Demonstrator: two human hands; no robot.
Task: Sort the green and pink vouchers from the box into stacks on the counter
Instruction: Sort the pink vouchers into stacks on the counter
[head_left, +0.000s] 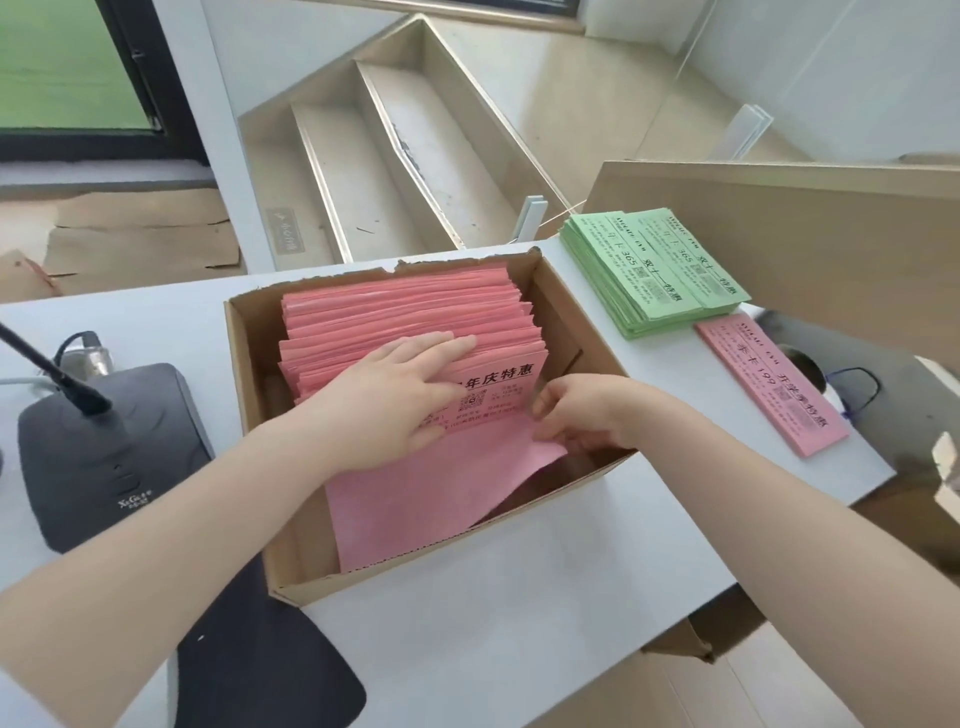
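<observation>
On the white table, the box held pink vouchers; the right hand fingers pinched the front sheet's right edge, the left hand pressing flat.

The brown box is full of pink vouchers with black writing, and green vouchers sit on the white counter by a black stand.

The left hand covered part of the pink voucher print; the box bottom lay hidden beneath vouchers.
</observation>
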